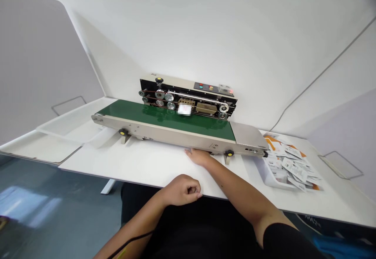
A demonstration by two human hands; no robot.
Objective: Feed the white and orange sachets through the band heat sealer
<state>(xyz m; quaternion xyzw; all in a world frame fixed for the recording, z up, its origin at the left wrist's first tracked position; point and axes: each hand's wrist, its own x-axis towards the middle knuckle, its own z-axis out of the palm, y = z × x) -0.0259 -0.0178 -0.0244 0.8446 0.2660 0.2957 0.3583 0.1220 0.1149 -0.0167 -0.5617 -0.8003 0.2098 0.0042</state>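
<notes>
White packets (296, 168) lie heaped in a bin (268, 177) near the conveyor (176, 123).

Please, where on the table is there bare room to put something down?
Bare tabletop lies left of your left hand, between the conveyor and the front edge; the green belt is also bare toward its left end. It is crowded at right, where packets heap in the tray.

In head view I observe the conveyor (164, 119): right hand (198, 157) at its front, left hand (182, 190) curled before it, bin (272, 177) beside its right end.
</notes>
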